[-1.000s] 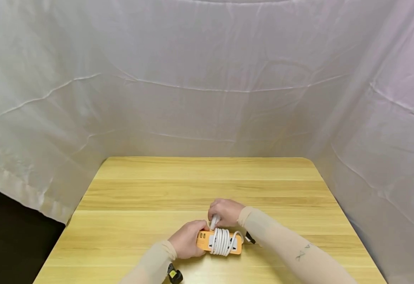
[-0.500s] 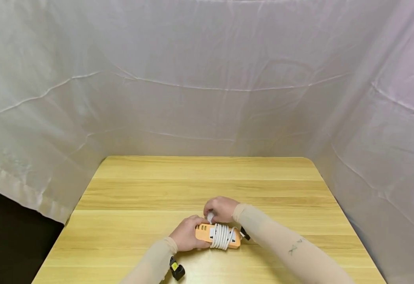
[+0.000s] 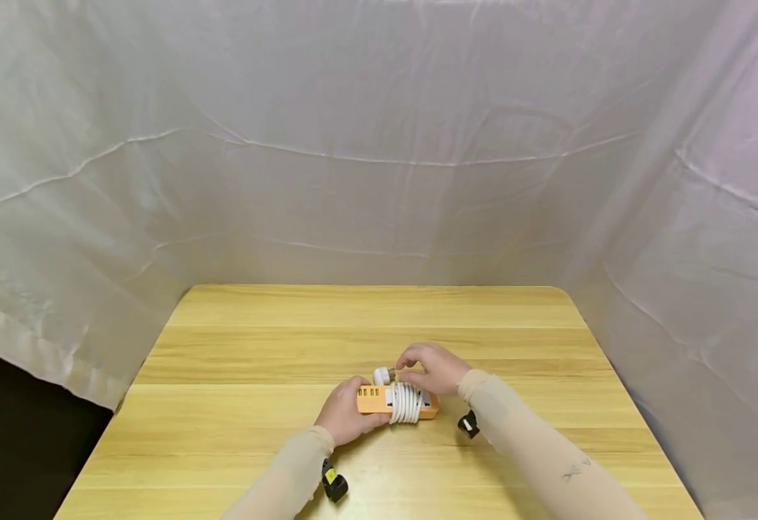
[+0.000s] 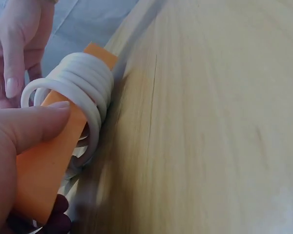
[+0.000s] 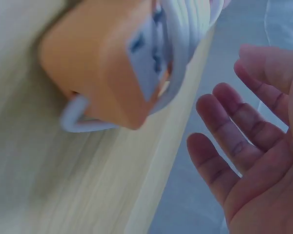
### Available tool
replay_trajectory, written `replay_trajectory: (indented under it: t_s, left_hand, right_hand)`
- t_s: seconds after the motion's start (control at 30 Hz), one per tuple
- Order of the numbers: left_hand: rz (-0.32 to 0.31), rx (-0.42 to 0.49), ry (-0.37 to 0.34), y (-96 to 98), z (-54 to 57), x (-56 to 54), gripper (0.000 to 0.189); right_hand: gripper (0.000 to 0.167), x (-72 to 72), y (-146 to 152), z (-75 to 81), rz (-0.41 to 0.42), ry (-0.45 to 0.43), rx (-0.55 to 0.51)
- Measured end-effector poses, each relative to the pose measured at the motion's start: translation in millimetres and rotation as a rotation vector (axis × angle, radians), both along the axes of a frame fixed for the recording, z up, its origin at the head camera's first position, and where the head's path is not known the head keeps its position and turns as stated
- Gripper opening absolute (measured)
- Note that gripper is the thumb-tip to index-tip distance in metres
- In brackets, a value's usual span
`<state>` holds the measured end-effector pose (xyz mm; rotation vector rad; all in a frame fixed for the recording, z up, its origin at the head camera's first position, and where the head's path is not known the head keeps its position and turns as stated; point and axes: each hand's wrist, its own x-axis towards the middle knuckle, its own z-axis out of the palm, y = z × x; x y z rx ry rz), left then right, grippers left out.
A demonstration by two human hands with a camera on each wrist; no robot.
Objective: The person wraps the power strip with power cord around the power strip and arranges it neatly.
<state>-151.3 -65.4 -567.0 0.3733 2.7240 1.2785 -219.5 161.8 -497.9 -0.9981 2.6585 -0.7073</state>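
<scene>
My left hand [image 3: 342, 413] grips the left end of an orange power strip [image 3: 371, 399], thumb along its near side. USB ports and sockets show on the strip's top. A white cord [image 3: 406, 403] is wound in several turns round its middle. Behind the strip lies the cord's white plug [image 3: 381, 376], prongs pointing right. My right hand [image 3: 436, 368] is just right of those prongs. In the right wrist view its fingers [image 5: 210, 163] are spread and relaxed, holding nothing. There the strip's far end [image 5: 95, 53] shows, with the cord leaving it.
The wooden table [image 3: 255, 347] spreads under both hands. Pale curtains [image 3: 379, 209] hang behind it and at both sides. A small black camera [image 3: 335, 485] sits on the left wrist, another camera [image 3: 468, 425] on the right.
My right hand has let go of the plug and moved right, its fingers opening. The plug now lies exposed behind the strip. My left hand has shifted the strip slightly away from me.
</scene>
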Motion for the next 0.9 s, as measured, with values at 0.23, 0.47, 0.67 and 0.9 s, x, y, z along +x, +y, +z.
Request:
replay_trajectory:
  t_s: [0.23, 0.47, 0.67, 0.9]
  left_hand:
    - [0.007, 0.011, 0.023, 2.3, -0.8, 3.0, 0.077]
    - [-0.029, -0.003, 0.074, 2.6, 2.1, 7.8, 0.081]
    - [-0.042, -0.012, 0.089, 3.4, 6.0, 9.3, 0.078]
    - [-0.031, -0.006, 0.108, 1.5, 5.0, 9.8, 0.075]
  right_hand:
    - [0.017, 20.2, 16.3, -11.3, -0.093, 0.006, -0.102]
    - [0.017, 39.0, 27.1, -21.7, -0.089, 0.042, -0.170]
    - [0.018, 48.0, 34.8, -27.2, -0.101, 0.084, -0.204]
    - [0.023, 52.7, 40.2, -31.2, -0.122, 0.086, -0.245]
